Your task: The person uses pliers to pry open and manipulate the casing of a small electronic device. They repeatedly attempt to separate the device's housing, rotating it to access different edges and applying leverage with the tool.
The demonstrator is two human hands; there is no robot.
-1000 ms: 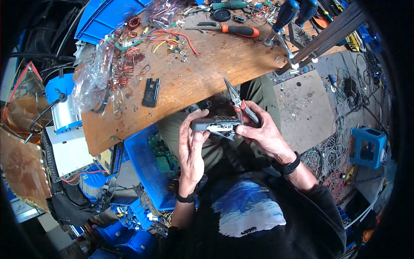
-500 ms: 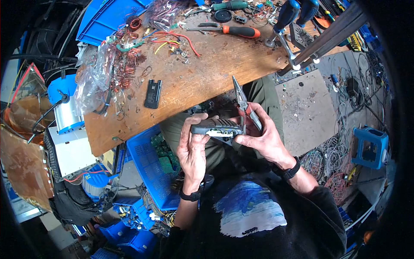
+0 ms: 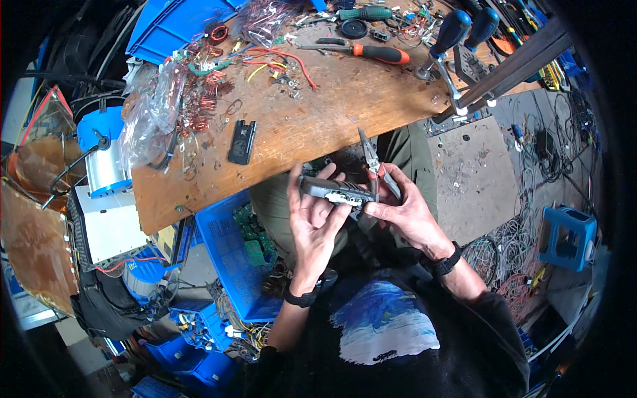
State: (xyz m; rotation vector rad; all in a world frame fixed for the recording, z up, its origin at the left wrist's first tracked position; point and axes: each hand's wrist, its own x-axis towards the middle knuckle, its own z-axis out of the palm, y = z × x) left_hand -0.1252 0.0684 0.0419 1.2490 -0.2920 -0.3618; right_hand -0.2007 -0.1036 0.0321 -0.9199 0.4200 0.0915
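Observation:
My right hand (image 3: 415, 213) holds needle-nose pliers (image 3: 369, 154) with red on their handles, the jaws tilted up toward the table edge. Its thumb also pinches the right end of a dark grey device (image 3: 320, 188). Ribs run along the top of this casing, and a white part with small ports shows on its near side. My left hand (image 3: 312, 225) is at the device's left end with its fingers loosely spread. Its thumb touches the device's near lower side. A flat black plastic piece (image 3: 242, 141) lies on the wooden table (image 3: 298, 129).
Copper coils (image 3: 202, 103), clear plastic bags and red and yellow wires litter the table. An orange-black screwdriver (image 3: 381, 53) lies farther back, near blue-handled clamps (image 3: 454, 33). A blue crate (image 3: 222, 265) of green circuit boards stands left of my lap. Tangled cables cover the right floor.
My left fingers have loosened and spread away from the device, which now tilts down to the right. The pliers stay in my right hand. The table has shifted slightly in view.

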